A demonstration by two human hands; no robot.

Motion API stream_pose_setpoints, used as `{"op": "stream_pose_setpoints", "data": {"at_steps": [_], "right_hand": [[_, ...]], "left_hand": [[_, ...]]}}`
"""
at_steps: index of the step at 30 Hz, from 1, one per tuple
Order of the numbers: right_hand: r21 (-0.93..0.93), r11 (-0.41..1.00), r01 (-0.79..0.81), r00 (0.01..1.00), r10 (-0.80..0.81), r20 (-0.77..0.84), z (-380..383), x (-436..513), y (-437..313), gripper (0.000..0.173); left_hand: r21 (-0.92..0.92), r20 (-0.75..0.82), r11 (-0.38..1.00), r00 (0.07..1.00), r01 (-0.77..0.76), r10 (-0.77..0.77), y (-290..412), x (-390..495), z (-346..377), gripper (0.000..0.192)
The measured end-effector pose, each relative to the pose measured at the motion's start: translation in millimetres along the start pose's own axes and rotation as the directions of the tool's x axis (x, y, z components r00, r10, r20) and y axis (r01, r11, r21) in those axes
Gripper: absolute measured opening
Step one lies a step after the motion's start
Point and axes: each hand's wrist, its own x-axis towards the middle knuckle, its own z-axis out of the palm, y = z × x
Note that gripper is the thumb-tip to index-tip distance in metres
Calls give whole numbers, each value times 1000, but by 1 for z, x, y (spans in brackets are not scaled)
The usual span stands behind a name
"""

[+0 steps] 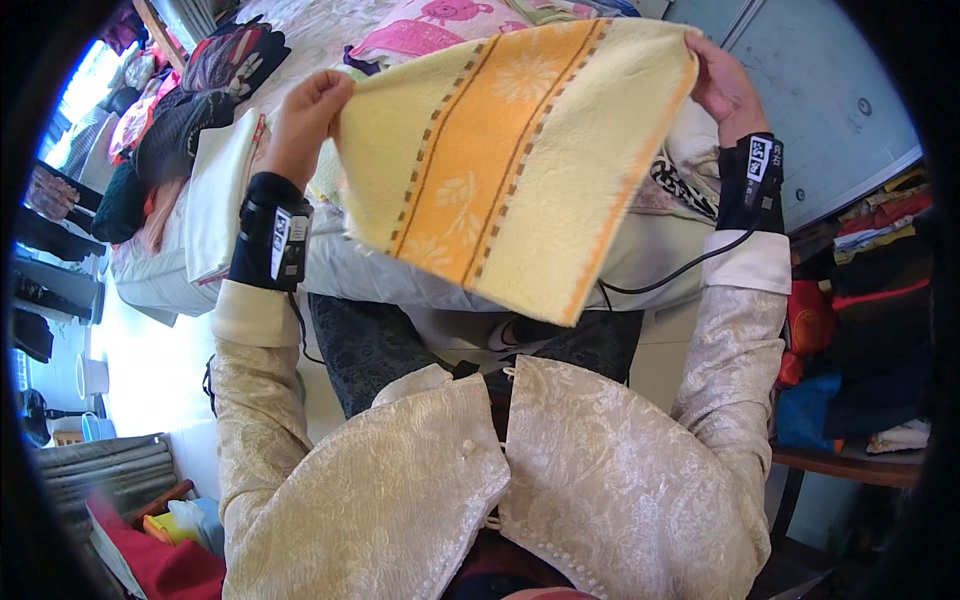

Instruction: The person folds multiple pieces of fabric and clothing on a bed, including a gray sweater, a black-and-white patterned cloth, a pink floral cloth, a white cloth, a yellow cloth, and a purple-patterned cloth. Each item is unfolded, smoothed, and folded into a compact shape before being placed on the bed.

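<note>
A yellow towel (pixel 570 157) with an orange patterned band, pale flower shapes and dashed brown lines is spread in the air between both hands, above the front edge of the bed. My left hand (pixel 311 124) pinches its upper left corner. At the upper right corner, my right hand (pixel 724 86) grips the edge, with the fingers partly hidden behind the cloth. The towel's lower edge slants down to the right and hangs in front of the mattress. Both wrists wear black bands with small devices and cables.
Folded white cloth (pixel 221 195) lies on the bed at the left, beside piled dark clothes (pixel 184 127). A pink printed pillow (pixel 435 30) is behind the towel. Shelves of clothes (pixel 877 300) stand at the right. A black cable (pixel 675 270) runs from the right wrist.
</note>
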Motion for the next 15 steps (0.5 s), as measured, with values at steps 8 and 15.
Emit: {"op": "stream_pose_setpoints", "data": {"at_steps": [8,15], "right_hand": [[185,928,323,912,-357,200,103,-65,-27,20],[-466,719,516,525,165,835,155,-155,43,32]], "left_hand": [[5,-64,979,977,-202,202,-24,-11,-23,18],[288,-60,957,998,29,-13,-86,-56,-45,10]]}}
